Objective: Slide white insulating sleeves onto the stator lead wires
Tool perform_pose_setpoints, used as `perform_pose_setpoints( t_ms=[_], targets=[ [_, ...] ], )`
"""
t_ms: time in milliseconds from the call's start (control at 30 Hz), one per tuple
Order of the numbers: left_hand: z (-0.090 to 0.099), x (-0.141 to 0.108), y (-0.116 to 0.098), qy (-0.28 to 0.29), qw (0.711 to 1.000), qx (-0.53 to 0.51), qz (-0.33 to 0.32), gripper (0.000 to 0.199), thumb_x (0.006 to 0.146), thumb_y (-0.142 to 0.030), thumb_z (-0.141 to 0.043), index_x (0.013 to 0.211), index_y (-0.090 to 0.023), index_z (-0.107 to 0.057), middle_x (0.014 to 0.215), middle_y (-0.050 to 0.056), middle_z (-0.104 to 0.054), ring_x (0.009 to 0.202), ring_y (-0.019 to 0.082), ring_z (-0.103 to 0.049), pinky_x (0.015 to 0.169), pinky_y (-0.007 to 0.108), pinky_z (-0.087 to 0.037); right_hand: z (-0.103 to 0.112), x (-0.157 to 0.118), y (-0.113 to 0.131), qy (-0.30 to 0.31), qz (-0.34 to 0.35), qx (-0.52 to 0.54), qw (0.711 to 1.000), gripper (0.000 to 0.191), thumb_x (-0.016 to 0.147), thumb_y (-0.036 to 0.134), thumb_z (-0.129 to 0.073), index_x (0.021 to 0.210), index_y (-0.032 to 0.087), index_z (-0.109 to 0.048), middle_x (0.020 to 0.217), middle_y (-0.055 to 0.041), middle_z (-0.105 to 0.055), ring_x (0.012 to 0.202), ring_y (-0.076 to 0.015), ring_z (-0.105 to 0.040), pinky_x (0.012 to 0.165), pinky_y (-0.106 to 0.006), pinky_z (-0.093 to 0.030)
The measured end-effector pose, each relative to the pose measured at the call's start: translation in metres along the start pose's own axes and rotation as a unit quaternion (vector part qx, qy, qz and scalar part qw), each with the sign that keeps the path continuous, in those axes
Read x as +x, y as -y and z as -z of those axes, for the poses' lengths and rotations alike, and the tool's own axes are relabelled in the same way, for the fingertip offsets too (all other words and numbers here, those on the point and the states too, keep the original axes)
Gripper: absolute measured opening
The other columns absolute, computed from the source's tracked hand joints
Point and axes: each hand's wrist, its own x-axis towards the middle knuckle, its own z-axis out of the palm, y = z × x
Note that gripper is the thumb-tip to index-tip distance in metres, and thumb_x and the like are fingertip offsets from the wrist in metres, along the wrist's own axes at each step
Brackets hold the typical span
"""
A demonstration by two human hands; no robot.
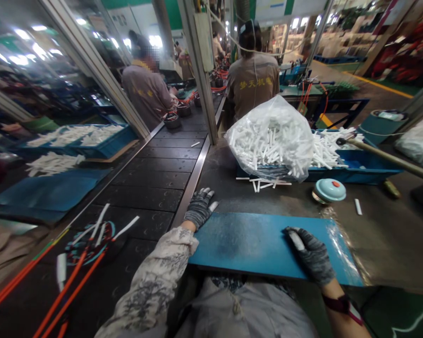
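Observation:
My left hand (199, 207), in a grey striped glove, lies at the conveyor's metal edge beside the left corner of a blue mat (243, 239). Its fingers are stretched out and nothing shows in them. Over the right part of the mat is my right hand (312, 256), gloved too, with the fingers loosely bent and no object visible in it. The palm side is hidden. On the dark conveyor (144, 202), left of my left arm, sits a wound coil (91, 241) with orange leads and white sleeves.
A clear bag of white tubes (271, 141) rests on a blue tray (370, 171), loose tubes around it. A round light-blue container (329, 190) stands before the tray. More tubes fill a bin (105, 143) across the conveyor. Two people (146, 89) work farther along.

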Motion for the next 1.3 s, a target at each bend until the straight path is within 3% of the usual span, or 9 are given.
perform_pose_setpoints(
  t_ms=[1300],
  targets=[
    [-0.008,0.0,0.007,-0.031,0.999,0.023,-0.026,0.044,0.092,-0.039,-0.055,0.131,-0.019,-0.058,0.143,0.01,-0.054,0.134,0.027,-0.046,0.116,0.044,-0.035,-0.001,0.0,-0.002,-0.008,0.004,-0.002,1.0,0.053,0.082,0.069,-0.054,0.097,0.022,-0.075,0.099,-0.0085,-0.076,0.092,-0.0271,-0.072,0.096,-0.045,-0.054]
  ],
)
